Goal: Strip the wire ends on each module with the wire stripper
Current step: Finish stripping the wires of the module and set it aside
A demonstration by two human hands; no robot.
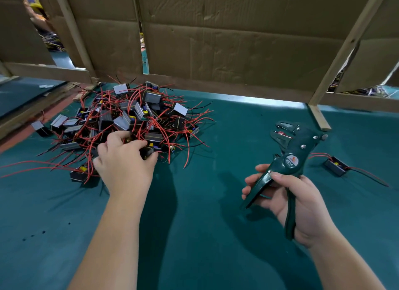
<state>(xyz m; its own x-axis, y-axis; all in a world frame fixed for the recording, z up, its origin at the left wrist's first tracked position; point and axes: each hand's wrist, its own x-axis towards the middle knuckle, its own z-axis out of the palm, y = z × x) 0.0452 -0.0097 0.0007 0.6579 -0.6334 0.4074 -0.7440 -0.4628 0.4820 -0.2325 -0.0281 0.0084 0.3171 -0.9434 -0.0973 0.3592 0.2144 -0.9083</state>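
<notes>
**Fingers [121, 136] of left hand [125, 162] curled on a module in the pile; right hand [302, 205] wrapped round the wire stripper [290, 156]**

Cardboard wall [216, 41] on a wooden frame [345, 50] closes the far side. Green table mat [194, 235] covers the bench.

Pile of modules [138, 115] sits far left on the mat: small black boxes, some with pale faces, red and black wires sticking out all ways.

Wire stripper is right of centre, held above the mat, well apart from the pile. Long axis runs near to far, with the head up and away from the person and leaning slightly left, handles down toward the person. Handles are spread apart; jaws look parted, with something red in them, too small to tell what.

Lone module [335, 166] lies on the mat just right of the stripper head, its red wires trailing right.

Black module [149, 152] is at the near edge of the pile, pinched between the left thumb and curled fingers, palm down.

Right-hand fingers [252, 181] hook round the left handle, only loosely closed. The thumb lies over the top near the pivot, and the other handle runs down across the palm.
</notes>
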